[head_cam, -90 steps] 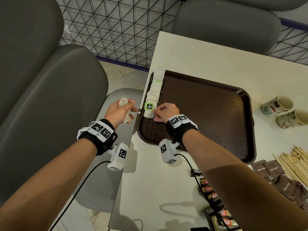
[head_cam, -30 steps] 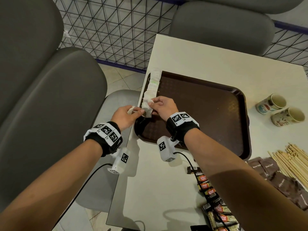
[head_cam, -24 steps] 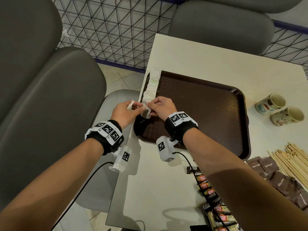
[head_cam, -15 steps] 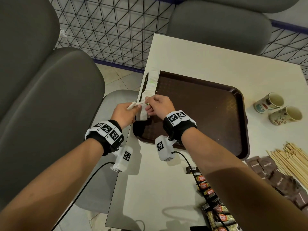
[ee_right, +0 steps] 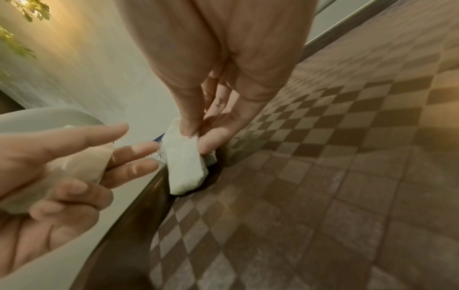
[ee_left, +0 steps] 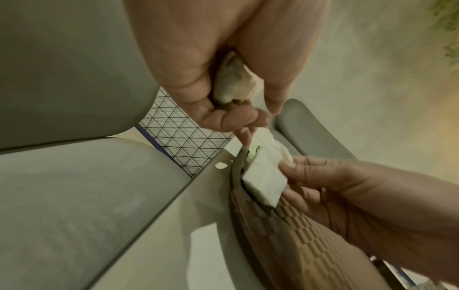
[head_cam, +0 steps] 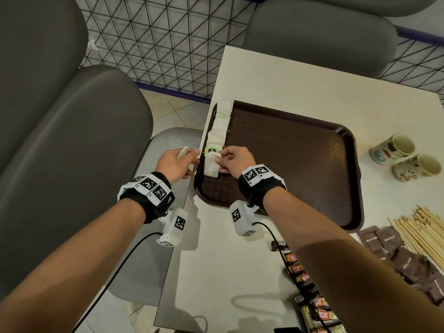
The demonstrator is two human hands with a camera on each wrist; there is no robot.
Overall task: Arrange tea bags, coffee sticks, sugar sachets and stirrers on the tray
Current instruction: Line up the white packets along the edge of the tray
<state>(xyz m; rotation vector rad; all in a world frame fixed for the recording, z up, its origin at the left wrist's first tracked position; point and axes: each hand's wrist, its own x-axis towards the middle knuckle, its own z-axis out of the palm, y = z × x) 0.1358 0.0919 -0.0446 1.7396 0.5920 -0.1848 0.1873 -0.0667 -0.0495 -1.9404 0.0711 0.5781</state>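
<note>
At the tray's [head_cam: 288,150] left rim my right hand [head_cam: 236,162] pinches the near tea bag [head_cam: 211,165] by its right edge, the bag resting at the near end of the row [head_cam: 219,127]. Its long axis runs away from me, in line with that row. My left hand [head_cam: 176,164], just off the rim, has a grip on a spare bag [ee_left: 232,82], so I judge the right hand better placed to settle this one.
</note>
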